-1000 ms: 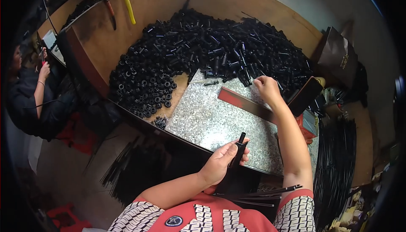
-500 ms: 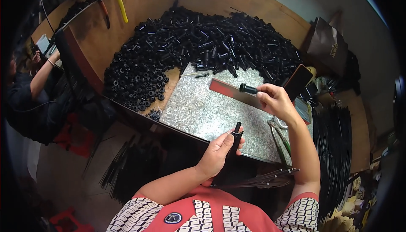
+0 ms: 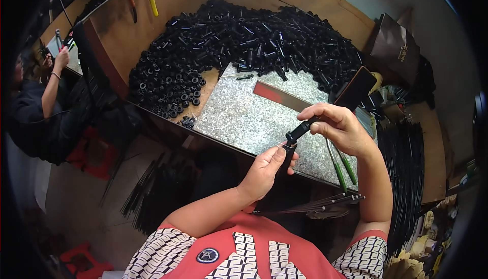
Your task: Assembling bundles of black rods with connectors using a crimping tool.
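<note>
My left hand (image 3: 261, 173) is closed around a black tube (image 3: 287, 157) held near the front edge of the worktop. Above it, my right hand (image 3: 344, 127) pinches a black flanged sleeve (image 3: 299, 132) between thumb and fingers. The sleeve is tilted, and its lower end meets the top of the tube at my left thumb. Whether one goes inside the other cannot be made out. Beneath both hands lies a speckled grey slab (image 3: 239, 111). A flat metal strip (image 3: 282, 97) rests on it, just beyond my right hand.
Black plastic parts form a large heap (image 3: 254, 40) against the wooden walls, with ring-shaped pieces (image 3: 157, 88) at left. Green-handled pliers (image 3: 346, 169) lie by my right forearm. A phone (image 3: 355, 90) leans at right, near long black rods (image 3: 401, 162). Another person (image 3: 38, 108) works at far left.
My right hand has come down and nearer with the sleeve, bringing it against the tube in my left hand. The left hand keeps its grip. The other person's hand has risen, holding a tool.
</note>
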{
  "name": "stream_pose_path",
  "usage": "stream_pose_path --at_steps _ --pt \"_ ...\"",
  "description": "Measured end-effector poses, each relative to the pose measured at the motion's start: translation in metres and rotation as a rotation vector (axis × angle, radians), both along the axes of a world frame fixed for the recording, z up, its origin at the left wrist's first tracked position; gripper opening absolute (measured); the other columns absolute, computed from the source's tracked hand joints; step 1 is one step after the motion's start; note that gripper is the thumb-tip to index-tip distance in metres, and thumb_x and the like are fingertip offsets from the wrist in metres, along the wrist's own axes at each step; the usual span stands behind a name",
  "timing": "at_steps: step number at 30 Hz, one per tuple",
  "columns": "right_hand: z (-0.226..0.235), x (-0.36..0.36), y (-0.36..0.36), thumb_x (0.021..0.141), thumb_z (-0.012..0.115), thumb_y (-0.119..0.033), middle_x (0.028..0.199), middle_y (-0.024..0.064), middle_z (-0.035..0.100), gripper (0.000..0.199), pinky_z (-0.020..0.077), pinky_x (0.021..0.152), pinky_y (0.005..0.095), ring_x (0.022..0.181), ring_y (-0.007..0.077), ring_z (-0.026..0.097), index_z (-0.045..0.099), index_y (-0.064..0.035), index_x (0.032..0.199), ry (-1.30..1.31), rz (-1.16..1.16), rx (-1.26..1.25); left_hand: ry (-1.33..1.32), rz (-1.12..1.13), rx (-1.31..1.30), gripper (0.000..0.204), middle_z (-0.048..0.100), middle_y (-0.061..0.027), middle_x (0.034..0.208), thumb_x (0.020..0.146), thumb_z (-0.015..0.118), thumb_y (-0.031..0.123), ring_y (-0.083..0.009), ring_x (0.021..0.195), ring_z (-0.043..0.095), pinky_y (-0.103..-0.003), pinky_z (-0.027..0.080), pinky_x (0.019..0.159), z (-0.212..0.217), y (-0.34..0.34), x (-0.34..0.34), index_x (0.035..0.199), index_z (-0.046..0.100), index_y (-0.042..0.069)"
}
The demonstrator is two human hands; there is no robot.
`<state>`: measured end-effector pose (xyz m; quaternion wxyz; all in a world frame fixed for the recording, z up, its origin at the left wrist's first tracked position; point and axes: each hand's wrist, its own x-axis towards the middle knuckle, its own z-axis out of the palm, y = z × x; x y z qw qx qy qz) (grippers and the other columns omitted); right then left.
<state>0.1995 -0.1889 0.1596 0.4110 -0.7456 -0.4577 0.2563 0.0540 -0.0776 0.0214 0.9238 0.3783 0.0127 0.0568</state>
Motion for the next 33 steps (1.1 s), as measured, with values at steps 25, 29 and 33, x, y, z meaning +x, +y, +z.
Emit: stream_pose_path --at_steps 25,29,33 --pt "-0.013 -0.038 0.032 0.08 0.075 -0.012 0.077 0.0002 0.055 0.035 0.0453 0.062 0.0218 0.07 0.005 0.053 0.049 0.0001 0.101 -0.232 -0.229 -0.163 -0.083 0.152 0.325 0.037 0.059 -0.0031 0.094 0.103 0.037 0.029 -0.0089 0.08 0.053 -0.024 0.046 0.074 0.002 -0.004 -0.005 0.118 0.053 -0.001" --pt "-0.025 -0.029 0.028 0.081 0.074 -0.011 0.079 0.0002 0.056 0.035 0.0463 0.064 0.0216 0.073 0.0054 0.054 0.048 -0.0006 0.101 -0.054 -0.163 -0.036 -0.093 0.123 0.316 0.038 0.058 -0.0025 0.092 0.103 0.037 0.03 -0.0084 0.079 0.053 -0.024 0.046 0.074 0.001 -0.002 -0.006 0.116 0.054 -0.001" --pt "-0.028 -0.028 0.029 0.081 0.074 -0.01 0.083 0.0008 0.056 0.034 0.0468 0.065 0.0212 0.075 0.0055 0.055 0.047 -0.0021 0.099 0.018 -0.207 -0.071 -0.092 0.122 0.35 0.039 0.058 -0.0021 0.092 0.103 0.037 0.032 -0.0079 0.079 0.052 -0.024 0.046 0.074 0.005 0.001 -0.008 0.114 0.054 -0.001"
